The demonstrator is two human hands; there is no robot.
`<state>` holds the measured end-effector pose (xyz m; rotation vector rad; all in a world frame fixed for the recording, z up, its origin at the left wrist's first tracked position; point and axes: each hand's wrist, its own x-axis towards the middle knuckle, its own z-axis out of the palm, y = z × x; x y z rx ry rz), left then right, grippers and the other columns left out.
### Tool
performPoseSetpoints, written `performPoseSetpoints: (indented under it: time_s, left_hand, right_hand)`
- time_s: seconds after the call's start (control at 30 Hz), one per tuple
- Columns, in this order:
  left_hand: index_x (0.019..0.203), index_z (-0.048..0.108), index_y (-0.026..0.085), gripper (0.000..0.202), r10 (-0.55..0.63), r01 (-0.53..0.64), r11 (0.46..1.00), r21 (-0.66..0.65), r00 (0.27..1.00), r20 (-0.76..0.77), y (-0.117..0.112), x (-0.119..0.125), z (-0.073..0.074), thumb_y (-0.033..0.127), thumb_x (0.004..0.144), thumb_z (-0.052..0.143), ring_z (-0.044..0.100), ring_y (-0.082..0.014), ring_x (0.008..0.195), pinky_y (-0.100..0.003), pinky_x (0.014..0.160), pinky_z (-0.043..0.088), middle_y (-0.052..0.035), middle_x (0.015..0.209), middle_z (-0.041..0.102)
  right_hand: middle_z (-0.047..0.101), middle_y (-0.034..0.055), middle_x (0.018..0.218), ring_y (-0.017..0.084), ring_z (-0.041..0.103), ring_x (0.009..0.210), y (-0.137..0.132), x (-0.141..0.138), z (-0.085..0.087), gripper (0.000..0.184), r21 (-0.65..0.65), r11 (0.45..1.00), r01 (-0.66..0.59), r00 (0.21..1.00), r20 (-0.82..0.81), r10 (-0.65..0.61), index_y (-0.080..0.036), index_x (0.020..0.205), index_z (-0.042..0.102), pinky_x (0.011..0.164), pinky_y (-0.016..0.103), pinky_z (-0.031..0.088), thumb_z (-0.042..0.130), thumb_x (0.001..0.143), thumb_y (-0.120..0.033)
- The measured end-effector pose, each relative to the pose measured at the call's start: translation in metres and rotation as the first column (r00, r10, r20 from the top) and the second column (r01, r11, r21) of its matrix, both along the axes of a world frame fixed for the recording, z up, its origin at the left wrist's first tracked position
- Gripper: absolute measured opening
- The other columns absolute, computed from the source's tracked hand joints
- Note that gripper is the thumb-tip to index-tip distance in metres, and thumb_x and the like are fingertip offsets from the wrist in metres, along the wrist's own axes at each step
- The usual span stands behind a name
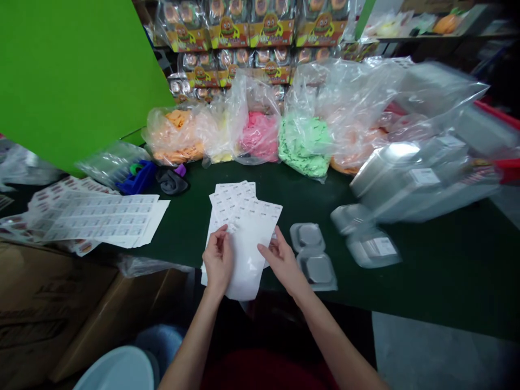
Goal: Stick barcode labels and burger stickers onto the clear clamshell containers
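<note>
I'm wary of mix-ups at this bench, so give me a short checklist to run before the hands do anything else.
1. Left hand at the left side of the white sheets: ok.
2. Right hand at their right side: ok.
3. Loose sticker between the fingertips: cannot tell, too small to make out.
4. Nearest clear container open, beside the right hand: ok, it lies open on the table.
5. White label visible on that container: not ok, none shows.
6. Other printed sheets kept apart from those at the hands: ok, they lie farther left.
</note>
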<state>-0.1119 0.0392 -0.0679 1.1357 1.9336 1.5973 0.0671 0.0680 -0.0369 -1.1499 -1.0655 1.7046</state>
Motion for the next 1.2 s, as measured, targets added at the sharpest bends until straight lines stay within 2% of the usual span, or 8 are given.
performPoseSetpoints:
  time_s: [0.13, 0.3, 0.47, 0.67, 0.8, 0.93, 1.1, 1.2]
  left_hand:
    - [0.11, 0.067, 0.02, 0.017, -0.057, 0.072, 0.996, 0.057, 0.972, -0.229, -0.031, 0.031, 0.011, 0.033, 0.106, 0.057, 0.066, -0.029, 0.135, -0.048, 0.11, 0.057, -0.0171, 0.148, 0.065]
    - [0.111, 0.069, 0.022, 0.014, -0.215, 0.254, 0.964, 0.085, 0.923, -0.318, -0.066, 0.071, 0.032, 0.023, 0.105, 0.056, 0.069, -0.0279, 0.13, -0.044, 0.103, 0.062, -0.0149, 0.141, 0.07]
    - [0.135, 0.062, 0.024, 0.033, -0.324, 0.317, 0.944, -0.096, 0.943, -0.071, -0.068, 0.066, 0.056, 0.031, 0.103, 0.063, 0.074, -0.0155, 0.077, -0.029, 0.07, 0.062, -0.0097, 0.125, 0.076]
    - [0.087, 0.07, 0.021, 0.019, -0.522, 0.503, 0.844, -0.185, 0.85, -0.068, -0.051, 0.051, 0.084, 0.032, 0.102, 0.063, 0.064, -0.0171, 0.079, -0.028, 0.074, 0.052, -0.0026, 0.085, 0.069]
    - [0.089, 0.07, 0.021, 0.016, -0.296, 0.293, 0.954, -0.063, 0.953, -0.057, -0.044, 0.055, 0.082, 0.034, 0.099, 0.067, 0.064, -0.0188, 0.087, -0.028, 0.078, 0.051, -0.0036, 0.091, 0.069]
    - [0.091, 0.072, 0.02, 0.019, -0.15, 0.157, 0.986, -0.062, 0.984, 0.096, -0.038, 0.064, 0.075, 0.04, 0.093, 0.073, 0.063, -0.0169, 0.079, -0.026, 0.072, 0.051, -0.0022, 0.086, 0.07]
    - [0.095, 0.072, 0.019, 0.022, -0.216, 0.247, 0.965, -0.088, 0.939, 0.268, -0.032, 0.098, 0.065, 0.04, 0.089, 0.078, 0.066, -0.0155, 0.075, -0.025, 0.072, 0.055, -0.0014, 0.082, 0.071]
    - [0.13, 0.063, 0.022, 0.046, -0.269, 0.314, 0.946, -0.079, 0.899, 0.346, -0.03, 0.125, 0.059, 0.036, 0.09, 0.079, 0.07, -0.0155, 0.077, -0.026, 0.077, 0.056, 0.0004, 0.083, 0.073]
  right_hand:
    - [0.066, 0.0133, 0.144, 0.032, 0.062, 0.129, -0.038, 0.018, 0.014, 0.05, 0.241, 0.968, 0.076, 0.949, 0.279, -0.144, -0.025, 0.135, 0.068, 0.111, 0.049, 0.051, 0.076, 0.09, -0.045]
    - [0.072, 0.0021, 0.09, 0.021, 0.066, 0.088, -0.045, 0.014, 0.024, 0.022, -0.002, 0.996, 0.091, 0.995, -0.036, -0.091, -0.022, 0.091, 0.069, 0.085, 0.033, 0.054, 0.078, 0.088, -0.043]
    - [0.062, -0.0028, 0.077, 0.016, 0.057, 0.077, -0.039, 0.032, 0.029, 0.018, 0.151, 0.987, -0.057, 0.997, 0.064, 0.048, -0.022, 0.073, 0.061, 0.076, 0.029, 0.046, 0.073, 0.086, -0.028]
    - [0.07, 0.0002, 0.092, 0.02, 0.064, 0.088, -0.052, 0.064, 0.038, 0.005, 0.262, 0.947, -0.184, 0.953, 0.285, 0.106, -0.024, 0.094, 0.076, 0.084, 0.033, 0.05, 0.072, 0.09, -0.025]
    - [0.076, 0.0069, 0.116, 0.025, 0.07, 0.109, -0.042, 0.098, 0.026, 0.04, 0.334, 0.94, 0.067, 0.926, 0.331, -0.184, -0.028, 0.138, 0.069, 0.099, 0.041, 0.053, 0.066, 0.099, -0.036]
    - [0.07, 0.0126, 0.137, 0.03, 0.064, 0.129, -0.028, 0.131, -0.002, 0.033, 0.432, 0.888, 0.158, 0.846, 0.405, -0.348, -0.025, 0.128, 0.074, 0.111, 0.049, 0.049, 0.061, 0.102, -0.04]
    - [0.066, 0.0124, 0.145, 0.03, 0.06, 0.137, -0.041, 0.135, -0.016, 0.03, 0.384, 0.915, 0.123, 0.875, 0.392, -0.283, -0.026, 0.125, 0.076, 0.12, 0.051, 0.043, 0.062, 0.102, -0.04]
    - [0.067, 0.0117, 0.143, 0.03, 0.061, 0.136, -0.051, 0.133, -0.011, 0.03, 0.345, 0.917, 0.198, 0.875, 0.359, -0.324, -0.026, 0.125, 0.075, 0.118, 0.05, 0.045, 0.063, 0.102, -0.04]
